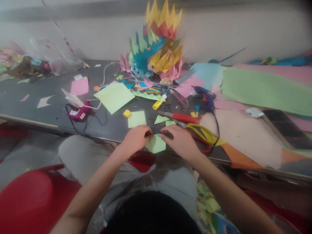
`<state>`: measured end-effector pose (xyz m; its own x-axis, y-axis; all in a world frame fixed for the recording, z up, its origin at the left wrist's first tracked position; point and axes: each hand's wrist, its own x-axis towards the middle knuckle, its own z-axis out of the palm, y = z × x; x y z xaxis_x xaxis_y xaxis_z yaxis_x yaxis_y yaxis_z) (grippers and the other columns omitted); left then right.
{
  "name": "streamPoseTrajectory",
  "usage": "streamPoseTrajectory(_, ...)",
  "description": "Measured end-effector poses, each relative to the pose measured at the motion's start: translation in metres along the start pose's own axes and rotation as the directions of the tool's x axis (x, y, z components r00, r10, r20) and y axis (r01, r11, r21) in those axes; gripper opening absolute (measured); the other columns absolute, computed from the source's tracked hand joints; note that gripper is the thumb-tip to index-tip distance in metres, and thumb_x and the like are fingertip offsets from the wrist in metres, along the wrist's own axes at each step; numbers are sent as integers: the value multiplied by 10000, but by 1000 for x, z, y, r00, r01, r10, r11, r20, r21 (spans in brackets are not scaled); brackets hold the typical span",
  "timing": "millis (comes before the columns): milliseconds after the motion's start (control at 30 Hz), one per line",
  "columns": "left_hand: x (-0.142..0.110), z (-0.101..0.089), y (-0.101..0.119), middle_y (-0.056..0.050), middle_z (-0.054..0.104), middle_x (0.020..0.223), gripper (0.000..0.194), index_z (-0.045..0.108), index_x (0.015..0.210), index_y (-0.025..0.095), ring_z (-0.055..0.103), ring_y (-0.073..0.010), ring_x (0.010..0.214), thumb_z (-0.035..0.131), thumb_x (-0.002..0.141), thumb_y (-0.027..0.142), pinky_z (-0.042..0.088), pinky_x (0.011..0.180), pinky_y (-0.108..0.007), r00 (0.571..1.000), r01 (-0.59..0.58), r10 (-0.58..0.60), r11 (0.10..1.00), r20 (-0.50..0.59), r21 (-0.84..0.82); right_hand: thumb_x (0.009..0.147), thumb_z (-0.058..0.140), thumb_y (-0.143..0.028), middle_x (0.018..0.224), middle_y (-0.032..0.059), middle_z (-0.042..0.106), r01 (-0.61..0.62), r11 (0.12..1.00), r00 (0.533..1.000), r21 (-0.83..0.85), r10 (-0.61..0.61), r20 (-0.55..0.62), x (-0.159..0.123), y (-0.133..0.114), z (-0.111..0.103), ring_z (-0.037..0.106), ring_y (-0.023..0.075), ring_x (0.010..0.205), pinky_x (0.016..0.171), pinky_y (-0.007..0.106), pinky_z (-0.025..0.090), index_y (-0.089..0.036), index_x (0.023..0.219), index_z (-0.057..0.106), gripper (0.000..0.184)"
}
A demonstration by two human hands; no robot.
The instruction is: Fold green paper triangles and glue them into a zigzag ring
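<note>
A small light-green paper piece (156,145) is held at the table's front edge between my two hands. My left hand (136,139) pinches its upper left side, fingers curled. On its upper right side, my right hand (179,140) grips it with thumb and bent fingers. A green paper square (136,119) lies just beyond my left hand. Small green paper triangles (161,119) rest ahead of my right hand. Beside that hand are scissors (205,143) with red handles and a red-handled cutter (185,118).
A purple adapter (79,112) with cables sits left. A larger green sheet (115,97), a glue stick (158,104) and a glue gun (206,98) lie mid-table. Behind stands a spiky folded-paper model (156,48). A phone (285,126) and coloured sheets (265,87) lie right.
</note>
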<state>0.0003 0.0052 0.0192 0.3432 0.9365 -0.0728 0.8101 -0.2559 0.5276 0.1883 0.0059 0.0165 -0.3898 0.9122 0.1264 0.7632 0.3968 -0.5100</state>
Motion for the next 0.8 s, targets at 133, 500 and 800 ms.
streamPoseTrajectory(133, 4, 6, 1, -36, 643, 860, 141, 635, 837, 175, 600, -179, 824, 501, 865, 209, 450, 698, -278, 989, -132, 142, 977, -52, 166, 862, 517, -224, 964, 66, 670, 190, 975, 981, -119, -183, 67, 11, -2, 3, 595, 189, 914, 797, 300, 436, -173, 951, 656, 173)
streamPoseTrajectory(500, -7, 12, 6, -62, 602, 825, 169, 639, 760, 168, 553, -208, 825, 515, 864, 215, 413, 698, -325, 965, -200, 256, 857, -55, 474, 866, 483, -127, 873, 79, 636, 455, 781, 888, -428, -368, 274, 9, -8, 0, 539, 193, 815, 711, 310, 336, -125, 900, 647, 167)
streamPoseTrajectory(800, -24, 14, 5, -46, 601, 922, 215, 641, 1004, 233, 560, -203, 872, 470, 894, 300, 418, 748, -326, 988, -55, 101, 936, -113, 347, 876, 476, -239, 733, 45, 621, 244, 845, 970, -476, -222, 102, 1, -5, -4, 518, 160, 709, 666, 325, 284, -178, 697, 684, 281)
